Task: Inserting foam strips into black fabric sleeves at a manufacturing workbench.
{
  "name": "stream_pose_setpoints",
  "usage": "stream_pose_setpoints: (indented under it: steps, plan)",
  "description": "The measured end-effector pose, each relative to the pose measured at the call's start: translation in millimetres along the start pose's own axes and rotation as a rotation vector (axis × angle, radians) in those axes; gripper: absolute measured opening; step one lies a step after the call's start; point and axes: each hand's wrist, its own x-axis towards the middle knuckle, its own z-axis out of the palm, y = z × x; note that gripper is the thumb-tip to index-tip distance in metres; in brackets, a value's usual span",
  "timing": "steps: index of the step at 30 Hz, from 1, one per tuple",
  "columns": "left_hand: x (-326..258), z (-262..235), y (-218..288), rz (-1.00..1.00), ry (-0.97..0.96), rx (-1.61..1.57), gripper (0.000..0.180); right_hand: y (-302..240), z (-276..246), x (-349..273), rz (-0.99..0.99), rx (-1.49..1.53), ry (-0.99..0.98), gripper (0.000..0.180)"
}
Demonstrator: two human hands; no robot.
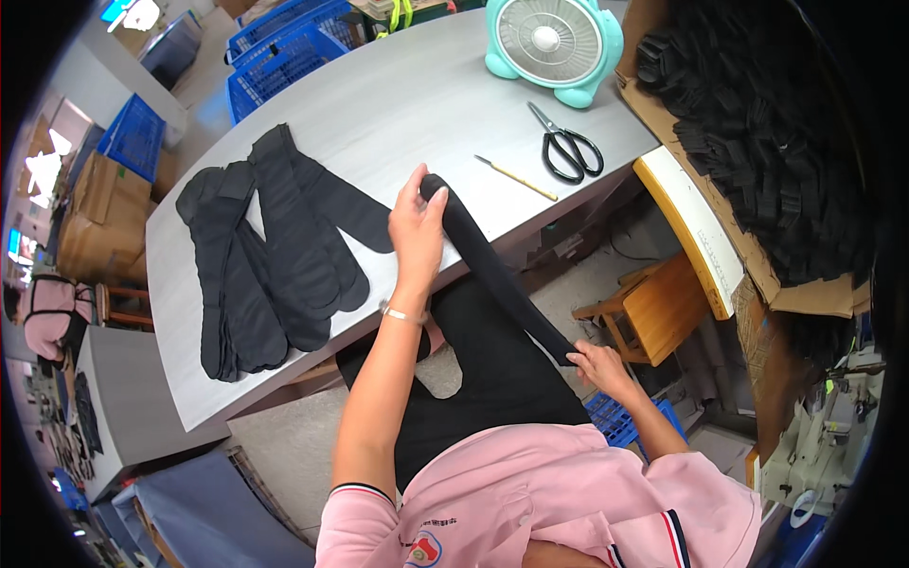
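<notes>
A long black sock (492, 265) is stretched slantwise in front of me, above my lap. My left hand (417, 227) grips its far end over the table's near edge, thumb and fingers closed round the fabric. At its near end, lower right, my right hand (601, 369) pinches the cloth between thumb and fingers. More black socks (232, 275) lie flat in overlapping piles on the grey table (407, 104), left of my left hand. One sock from the nearer pile (350, 208) reaches almost to my left wrist.
Black-handled scissors (568, 151) and a thin yellow-handled tool (516, 177) lie right of my left hand. A turquoise fan (554, 43) stands at the back. To the right are a carton (653, 114) full of black socks and a wooden stool (668, 308). Blue crates (294, 66) sit beyond the table.
</notes>
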Motion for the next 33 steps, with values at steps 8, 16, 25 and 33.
stream_pose_setpoints:
  steps: [8,16,25,33]
  plan:
    - [-78,-33,65,-0.486,0.023,-0.915,0.029,-109,-12,18,-0.639,-0.105,0.587,0.030]
    - [-115,-41,79,-0.565,-0.094,-1.011,0.020,-225,-19,31,-0.679,0.558,0.156,0.017]
    - [-111,-55,49,-0.455,-0.330,-1.067,0.021,-225,-21,35,-0.779,0.523,-0.133,0.010]
    - [-110,-33,46,-0.578,-0.166,-1.154,0.025,-224,-37,66,-0.574,0.507,-0.191,0.014]
